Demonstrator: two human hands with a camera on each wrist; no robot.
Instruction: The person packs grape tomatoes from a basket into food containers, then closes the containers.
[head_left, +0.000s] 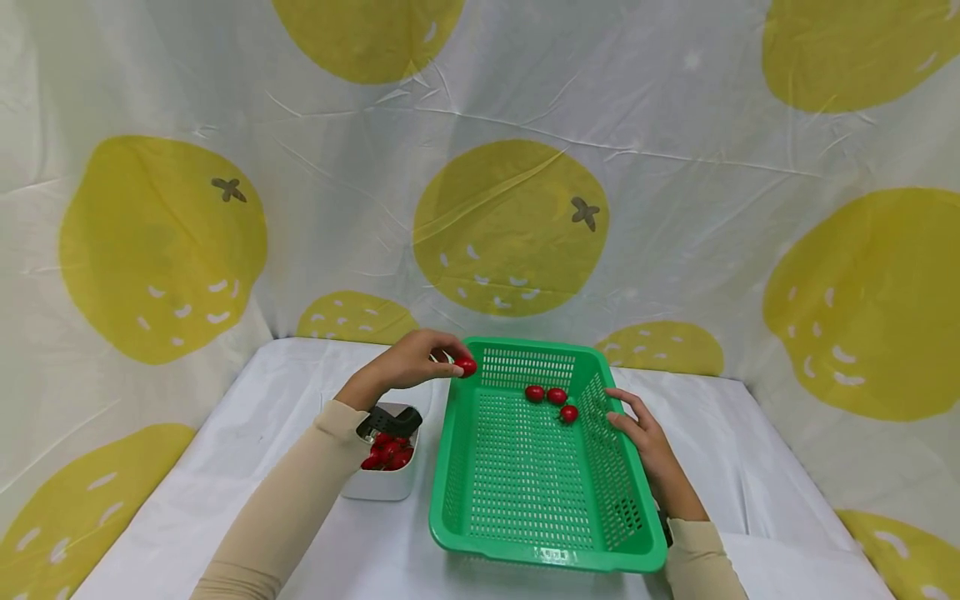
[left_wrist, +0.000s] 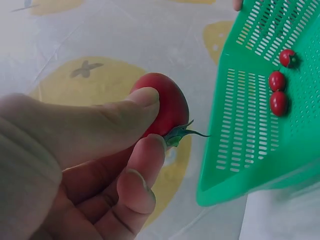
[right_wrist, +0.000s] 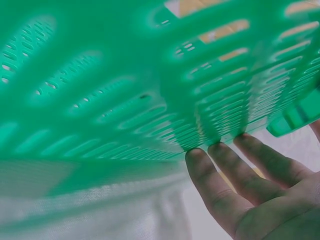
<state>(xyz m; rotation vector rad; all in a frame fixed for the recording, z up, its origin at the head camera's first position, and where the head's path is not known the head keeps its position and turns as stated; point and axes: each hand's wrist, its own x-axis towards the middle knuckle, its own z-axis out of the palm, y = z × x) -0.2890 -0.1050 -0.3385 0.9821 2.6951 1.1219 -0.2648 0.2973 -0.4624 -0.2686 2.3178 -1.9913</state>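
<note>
My left hand (head_left: 414,360) pinches a red cherry tomato (head_left: 466,367) between thumb and fingers, over the left rim of a green basket (head_left: 441,467). In the left wrist view the held tomato (left_wrist: 172,107) shows a green stem. Several fingers of my right hand (right_wrist: 265,190) touch the outside of the basket wall (right_wrist: 175,100) from below, and in the head view the right hand (head_left: 647,437) holds the right rim with its thumb and a finger over it. Inside the basket lie three tomatoes (head_left: 557,396), near its far right corner.
A white container (head_left: 382,487) with several red tomatoes (head_left: 390,452) stands left of the basket, partly under my left wrist. White cloth (head_left: 750,467) covers the table. Behind hangs a curtain (head_left: 360,208) with yellow fruit prints.
</note>
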